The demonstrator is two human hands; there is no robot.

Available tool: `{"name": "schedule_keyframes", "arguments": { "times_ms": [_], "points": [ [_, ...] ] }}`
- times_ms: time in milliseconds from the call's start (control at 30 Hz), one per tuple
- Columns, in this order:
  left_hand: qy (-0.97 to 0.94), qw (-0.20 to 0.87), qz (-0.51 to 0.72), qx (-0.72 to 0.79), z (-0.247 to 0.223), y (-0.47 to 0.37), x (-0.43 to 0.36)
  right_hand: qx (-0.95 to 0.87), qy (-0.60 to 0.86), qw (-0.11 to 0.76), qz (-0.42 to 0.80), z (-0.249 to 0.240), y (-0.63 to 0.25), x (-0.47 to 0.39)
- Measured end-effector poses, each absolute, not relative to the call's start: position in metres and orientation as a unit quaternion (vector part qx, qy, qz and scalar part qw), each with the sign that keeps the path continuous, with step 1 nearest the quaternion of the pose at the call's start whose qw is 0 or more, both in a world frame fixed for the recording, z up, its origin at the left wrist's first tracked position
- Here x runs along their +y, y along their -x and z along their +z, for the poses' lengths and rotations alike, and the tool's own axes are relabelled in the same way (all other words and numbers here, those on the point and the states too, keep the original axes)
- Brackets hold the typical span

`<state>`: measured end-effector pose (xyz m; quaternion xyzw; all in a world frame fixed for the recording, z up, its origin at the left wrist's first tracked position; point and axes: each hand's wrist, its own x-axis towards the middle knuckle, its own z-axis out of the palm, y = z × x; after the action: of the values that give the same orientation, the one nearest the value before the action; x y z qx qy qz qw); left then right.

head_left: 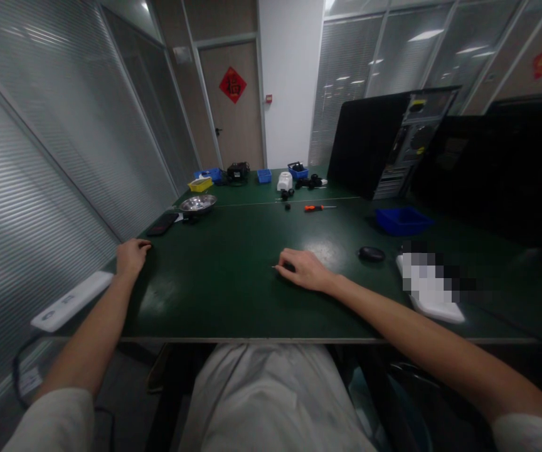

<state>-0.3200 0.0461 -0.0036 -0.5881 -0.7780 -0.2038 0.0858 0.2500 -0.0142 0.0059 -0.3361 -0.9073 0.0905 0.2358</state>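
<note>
My left hand [132, 254] rests at the left edge of the green table [214, 276], its fingers drawn together near a dark phone [162, 224]; whatever they hold, if anything, is too small to name. Near the middle, my right hand [302, 269] lies low over the tabletop with thumb and forefinger pinched. A tiny pale tip shows at those fingertips, and I cannot make out what it belongs to. Behind the phone sits a shiny metal bowl [198, 203]. Farther back lies a screwdriver [314, 208] with an orange and black handle.
A black mouse [371, 253] and a blue tray [403, 221] are on the right, before a black computer case [369, 144]. A white power strip [72, 301] lies at the left edge. Small blue baskets [264, 176] and a yellow tray [200, 184] stand far back.
</note>
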Motion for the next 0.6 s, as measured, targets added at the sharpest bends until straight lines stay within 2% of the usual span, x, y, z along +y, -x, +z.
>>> {"name": "schedule_keyframes", "arguments": {
  "times_ms": [400,600],
  "points": [
    [0.586,0.157,-0.138,-0.783,-0.0060,0.3111,0.0403,-0.909,0.336,0.226,0.094,0.0066,-0.2498,-0.0139],
    [0.583,0.152,-0.102,-0.792,-0.0068,0.3099,0.0396,-0.912,0.334,0.223,0.087,0.0063,-0.2501,-0.0137]
  ]
}}
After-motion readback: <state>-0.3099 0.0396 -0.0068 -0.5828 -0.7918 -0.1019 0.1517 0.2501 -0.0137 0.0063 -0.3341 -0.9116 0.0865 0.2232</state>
